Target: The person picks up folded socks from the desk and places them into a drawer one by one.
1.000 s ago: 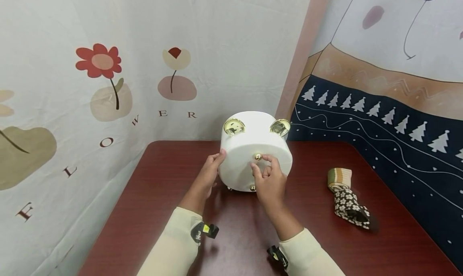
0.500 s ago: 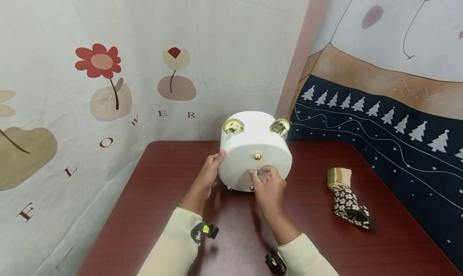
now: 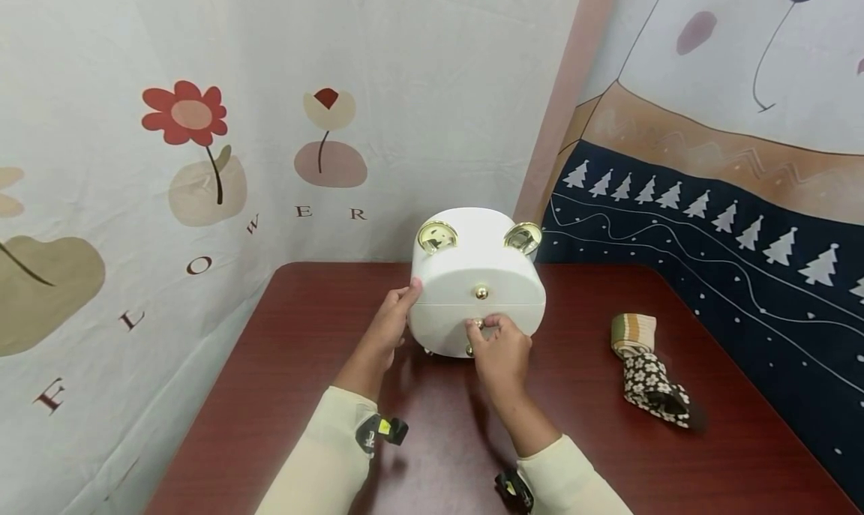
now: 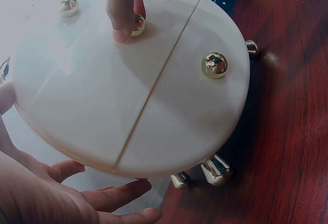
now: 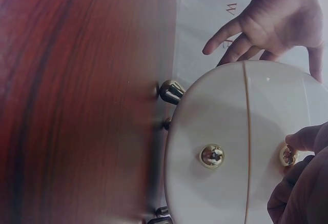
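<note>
On the table stands a rounded white drawer box (image 3: 445, 320) with gold feet and two gold ear-like discs on top. Its front carries a top knob (image 3: 481, 293), a middle knob (image 3: 478, 323) and a bottom knob (image 4: 214, 65), all round and gold. Thumb and forefinger of my right hand (image 3: 502, 354) pinch the middle knob. Against the box's left side rests my left hand (image 3: 390, 318), fingers extended along it and thumb near the front edge. Thin seams divide the drawer fronts in the left wrist view.
To the right on the dark red table (image 3: 574, 395) lies a patterned sock (image 3: 649, 372), striped at one end and black with white flowers at the other. Printed cloth (image 3: 418, 125) hangs behind the table and along its right side.
My right hand has gone down from beside the top knob to the middle knob and now pinches it. The left hand and the box look unmoved.
</note>
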### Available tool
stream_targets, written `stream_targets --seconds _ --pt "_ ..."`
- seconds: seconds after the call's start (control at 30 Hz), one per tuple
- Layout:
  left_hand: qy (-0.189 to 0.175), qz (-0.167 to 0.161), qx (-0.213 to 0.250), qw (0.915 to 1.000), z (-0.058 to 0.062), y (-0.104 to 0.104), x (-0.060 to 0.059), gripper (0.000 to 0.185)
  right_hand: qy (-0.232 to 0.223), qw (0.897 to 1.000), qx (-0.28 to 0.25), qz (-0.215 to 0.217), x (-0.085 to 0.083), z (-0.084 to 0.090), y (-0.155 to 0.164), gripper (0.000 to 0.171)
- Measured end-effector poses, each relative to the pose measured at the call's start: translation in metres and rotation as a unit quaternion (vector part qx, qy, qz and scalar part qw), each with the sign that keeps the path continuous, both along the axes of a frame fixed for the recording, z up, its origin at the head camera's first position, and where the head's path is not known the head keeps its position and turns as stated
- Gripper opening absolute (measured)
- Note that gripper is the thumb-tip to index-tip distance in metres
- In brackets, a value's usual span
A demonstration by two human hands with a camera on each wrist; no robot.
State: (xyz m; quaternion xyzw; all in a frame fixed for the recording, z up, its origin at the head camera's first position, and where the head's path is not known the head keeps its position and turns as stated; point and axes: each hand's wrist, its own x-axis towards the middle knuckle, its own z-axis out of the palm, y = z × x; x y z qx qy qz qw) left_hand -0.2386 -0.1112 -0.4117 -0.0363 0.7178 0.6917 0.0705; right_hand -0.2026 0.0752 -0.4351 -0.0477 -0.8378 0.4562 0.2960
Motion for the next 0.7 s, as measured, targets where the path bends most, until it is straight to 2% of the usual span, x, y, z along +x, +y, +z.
stream_targets --seconds 0.7 --pt "0.001 0.011 -0.012 0.9999 0.001 -0.001 0.002 0.079 0.005 1.0 0.027 0.005 0.026 0.002 0.004 0.02"
